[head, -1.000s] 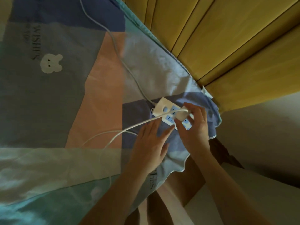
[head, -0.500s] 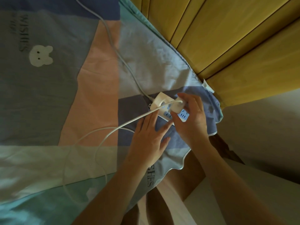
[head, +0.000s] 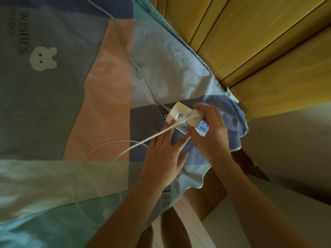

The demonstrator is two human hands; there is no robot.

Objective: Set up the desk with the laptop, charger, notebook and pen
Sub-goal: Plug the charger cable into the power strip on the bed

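Observation:
A white power strip (head: pixel 176 113) with blue sockets lies on a patchwork bed sheet (head: pixel 53 108). My right hand (head: pixel 209 133) grips the white charger plug (head: pixel 195 118) and holds it down on the strip's sockets. The charger's thin white cable (head: pixel 125 151) runs from the plug toward the lower left and loops over the sheet. My left hand (head: pixel 164 154) lies flat on the sheet, fingers spread, its fingertips against the strip's near edge. Laptop, notebook and pen are not in view.
The strip's own grey cord (head: pixel 136 65) runs up across the sheet to the top edge. A yellow wooden headboard (head: pixel 250 42) stands at the upper right. A pale wall (head: pixel 286 149) lies to the right, and the sheet's corner hangs over the bed's edge.
My right hand has shifted the charger plug along the strip toward its switch end and pressed it down. The left hand has stayed flat beside the strip. The camera has shifted slightly.

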